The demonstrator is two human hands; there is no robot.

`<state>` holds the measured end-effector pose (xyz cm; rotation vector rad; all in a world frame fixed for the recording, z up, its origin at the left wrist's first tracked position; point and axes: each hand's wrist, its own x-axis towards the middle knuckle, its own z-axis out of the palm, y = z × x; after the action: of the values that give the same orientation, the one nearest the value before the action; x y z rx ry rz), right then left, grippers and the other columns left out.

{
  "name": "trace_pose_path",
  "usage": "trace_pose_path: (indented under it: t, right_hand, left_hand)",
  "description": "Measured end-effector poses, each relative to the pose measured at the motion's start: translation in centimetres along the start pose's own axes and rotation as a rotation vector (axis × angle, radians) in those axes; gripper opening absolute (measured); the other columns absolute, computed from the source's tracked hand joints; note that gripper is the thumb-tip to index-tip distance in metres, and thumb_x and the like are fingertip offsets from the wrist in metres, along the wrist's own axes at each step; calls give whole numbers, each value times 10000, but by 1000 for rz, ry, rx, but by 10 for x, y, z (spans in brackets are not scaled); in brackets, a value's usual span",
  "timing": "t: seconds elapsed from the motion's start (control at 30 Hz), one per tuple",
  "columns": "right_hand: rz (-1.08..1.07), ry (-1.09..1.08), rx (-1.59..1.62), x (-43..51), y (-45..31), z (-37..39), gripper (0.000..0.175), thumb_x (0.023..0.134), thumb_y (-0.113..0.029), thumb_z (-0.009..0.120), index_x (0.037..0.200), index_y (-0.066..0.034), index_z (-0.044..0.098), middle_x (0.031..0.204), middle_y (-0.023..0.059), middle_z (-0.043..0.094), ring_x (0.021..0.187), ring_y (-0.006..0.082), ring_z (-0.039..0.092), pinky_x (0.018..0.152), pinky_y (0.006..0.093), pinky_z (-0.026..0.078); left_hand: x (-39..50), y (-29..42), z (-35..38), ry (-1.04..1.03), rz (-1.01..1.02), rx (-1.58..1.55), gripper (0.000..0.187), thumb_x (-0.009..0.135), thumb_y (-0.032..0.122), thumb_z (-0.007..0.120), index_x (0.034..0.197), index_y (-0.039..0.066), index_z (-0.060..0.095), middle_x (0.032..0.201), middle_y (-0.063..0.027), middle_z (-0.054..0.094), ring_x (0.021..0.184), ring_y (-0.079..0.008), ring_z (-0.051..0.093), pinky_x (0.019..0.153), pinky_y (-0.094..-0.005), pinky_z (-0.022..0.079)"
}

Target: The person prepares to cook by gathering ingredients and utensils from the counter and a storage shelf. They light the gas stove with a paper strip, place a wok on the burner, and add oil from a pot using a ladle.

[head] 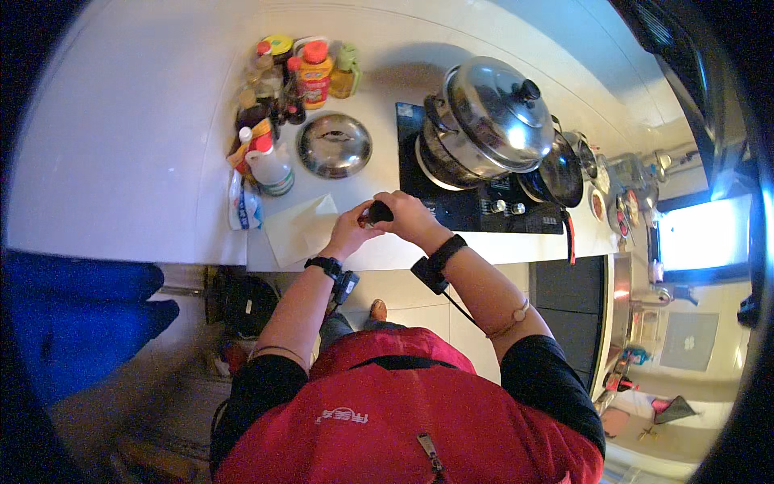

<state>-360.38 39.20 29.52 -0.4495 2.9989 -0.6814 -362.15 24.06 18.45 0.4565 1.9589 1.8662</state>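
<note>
Both my hands meet over the front edge of the white counter [314, 254], around a small container with a round black top [381, 212]. My left hand [349, 233] grips it from the left, where a reddish part shows between the fingers. From the right, my right hand [411, 219] curls its fingers over the black top. Most of the container is hidden by the fingers, so its exact kind cannot be told. Beneath and left of my left hand lies a pale sheet [302, 227]. A shiny metal lid [334, 146] rests on the counter beyond it.
A lidded steel pot [496, 115] stands on the black cooktop [447, 209], beside a dark frying pan [559, 172] whose handle overhangs the front edge. Several seasoning bottles crowd the back left, among them a red-capped bottle [314, 75] and a white jug [270, 169]. Dishes line the far right.
</note>
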Motion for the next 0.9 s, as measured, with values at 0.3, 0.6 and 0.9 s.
trace_pose_path:
  t: [0.3,0.6,0.9]
  right_hand:
    - [164,-31,-2,-12,-5,-2,598,690,-326,747,1204,-108,534,1042,194,617,927,345,605,786,407,500]
    - [231,-147,688,-61,28,36,867,611,-107,837,1331,-16,364,1322,122,457,1219,250,436,1008,370,374]
    - [-432,-316,733,-41,-82,39,660,611,-139,824,1184,-47,509,1030,102,632,949,232,602,838,344,476]
  left_hand:
    - [7,-10,0,-46,-26,-74,611,673,66,774,1230,46,523,954,-47,654,791,-96,597,731,-260,493]
    - [-37,43,5,23,105,-480,489,663,43,767,1112,23,573,924,-46,637,829,-125,591,767,-298,503]
    - [-194,113,1,672,43,-204,656,668,90,790,1249,21,494,969,-26,616,831,-91,556,726,-256,477]
